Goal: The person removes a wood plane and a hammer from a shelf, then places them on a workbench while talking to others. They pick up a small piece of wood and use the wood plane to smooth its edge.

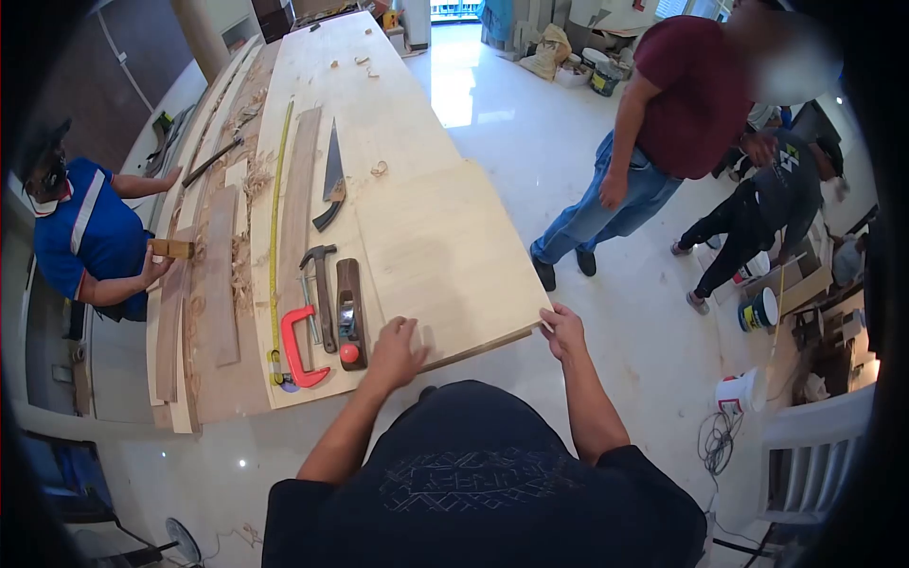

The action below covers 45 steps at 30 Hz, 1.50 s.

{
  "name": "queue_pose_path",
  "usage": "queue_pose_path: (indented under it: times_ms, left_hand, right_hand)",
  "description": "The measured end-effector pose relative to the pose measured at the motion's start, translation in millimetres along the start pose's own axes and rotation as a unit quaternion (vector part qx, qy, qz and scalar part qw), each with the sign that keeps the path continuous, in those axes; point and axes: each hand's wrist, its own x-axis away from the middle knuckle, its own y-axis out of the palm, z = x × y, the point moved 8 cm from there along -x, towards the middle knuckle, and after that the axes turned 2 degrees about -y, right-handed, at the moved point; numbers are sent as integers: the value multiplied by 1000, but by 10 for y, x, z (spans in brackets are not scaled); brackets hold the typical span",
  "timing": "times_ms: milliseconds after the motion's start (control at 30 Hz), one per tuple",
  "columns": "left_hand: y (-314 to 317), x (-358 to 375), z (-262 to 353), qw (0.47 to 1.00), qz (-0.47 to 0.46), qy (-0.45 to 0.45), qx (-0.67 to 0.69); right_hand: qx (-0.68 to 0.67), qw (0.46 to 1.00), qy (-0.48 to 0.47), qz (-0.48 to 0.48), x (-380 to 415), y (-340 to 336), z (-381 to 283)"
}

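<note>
A thin plywood sheet (pixel 454 256) lies on the long workbench top (pixel 322 66), its near edge facing me. My right hand (pixel 563 331) pinches the sheet's near right corner between thumb and fingers. Resting on its near left part is my left hand (pixel 398 352), fingers stretched out and holding nothing. Just left of that hand lies a wooden hand plane (pixel 348 312) with a red knob. Beside the plane are a claw hammer (pixel 322 298) and a red C-clamp (pixel 301 355). A yellow tape measure (pixel 276 237) runs out lengthwise, and a handsaw (pixel 332 180) lies farther up.
At the left, a person in blue (pixel 90 232) holds a wooden block (pixel 171 248) by wood strips (pixel 222 275) and shavings. A person in maroon (pixel 682 104) stands to the right. Beyond, another person (pixel 767 204) bends near buckets (pixel 757 310). A cable (pixel 720 440) lies coiled on the floor.
</note>
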Motion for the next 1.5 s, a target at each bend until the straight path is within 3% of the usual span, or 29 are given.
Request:
queue_pose_path:
  times_ms: [133, 233, 400, 500, 667, 700, 800, 1067, 1200, 1500]
  left_hand:
    - [345, 32, 418, 999, 20, 22, -26]
    - [352, 29, 791, 998, 49, 18, -24]
    - [45, 1, 1190, 976, 202, 57, 64]
    - [-162, 11, 1287, 968, 242, -1, 65]
    - [-62, -155, 1078, 964, 264, 33, 16]
    - [-151, -119, 1143, 966, 257, 14, 21]
    - [-533, 51, 1398, 967, 227, -95, 66]
    - [-1447, 104, 1884, 943, 316, -98, 22]
    - [-1633, 47, 1963, 943, 318, -102, 5]
    - [-1655, -119, 1950, 944, 323, -67, -7]
  right_hand:
    - [-67, 993, -69, -65, 216, 366, -612]
    - [-8, 982, -160, -102, 492, 792, -1075]
    - [130, 918, -313, -207, 1145, 1646, -1550]
    - [183, 879, -366, -246, 1411, 1962, -1628]
    - [184, 852, -362, -329, 1498, 2321, -1295]
    - [271, 806, -398, -345, 1546, 2362, -1288]
    - [339, 757, -467, -306, 1529, 2545, -1427]
    - [348, 768, -462, -275, 1604, 3151, -2191]
    - [396, 771, -441, -233, 1518, 3271, -2315]
    - [388, 772, -441, -241, 1487, 3292, -2431]
